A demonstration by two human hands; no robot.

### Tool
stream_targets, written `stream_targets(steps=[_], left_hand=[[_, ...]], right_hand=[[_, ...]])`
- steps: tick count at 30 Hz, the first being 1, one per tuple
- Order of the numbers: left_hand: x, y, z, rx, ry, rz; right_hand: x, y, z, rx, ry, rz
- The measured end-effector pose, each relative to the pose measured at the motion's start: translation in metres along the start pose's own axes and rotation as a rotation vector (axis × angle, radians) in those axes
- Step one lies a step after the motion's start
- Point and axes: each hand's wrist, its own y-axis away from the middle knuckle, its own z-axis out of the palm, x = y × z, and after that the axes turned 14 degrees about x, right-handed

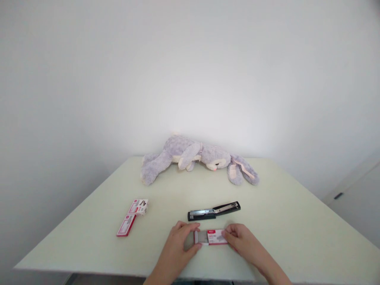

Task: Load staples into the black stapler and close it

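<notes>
On a pale green table, a grey plush rabbit lies far back. Nearer: an opened black stapler, red-and-white staple boxes. Left hand and right hand pinch a small staple box at the near edge.

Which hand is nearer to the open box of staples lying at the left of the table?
Left. The left hand is at the near edge, right of the open staple box. The right hand lies farther right, holding the small box with the left.
</notes>
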Motion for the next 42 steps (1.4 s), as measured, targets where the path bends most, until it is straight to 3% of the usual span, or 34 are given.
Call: stream_targets(steps=[3,6,11,18,25,33,38,42], left_hand=[[0.002,0.000,0.000,0.003,0.001,0.005],[0.004,0.000,0.001,0.009,-0.002,0.021],[0.003,0.001,0.001,0.024,0.005,0.028],[0.003,0.001,0.002,0.029,0.040,0.013],[-0.002,0.001,0.004,0.024,0.047,-0.005],[-0.005,0.001,0.003,-0.013,0.042,0.012],[-0.002,-0.001,0.000,0.021,0.034,-0.024],[0.005,-0.005,0.010,0.033,-0.062,-0.078]], right_hand=[[-0.012,0.000,-0.009,0.068,0.075,-0.026],[-0.040,0.003,-0.009,0.122,0.266,-0.183],[-0.090,0.003,0.010,-0.024,0.653,-0.527],[-0.113,-0.006,0.027,-0.085,0.768,-0.630],[-0.096,-0.003,0.012,-0.089,0.652,-0.672],[-0.040,0.001,-0.018,-0.024,0.259,-0.466],[-0.019,0.007,-0.029,0.004,0.228,-0.375],[-0.024,0.009,-0.026,-0.032,0.257,-0.398]])
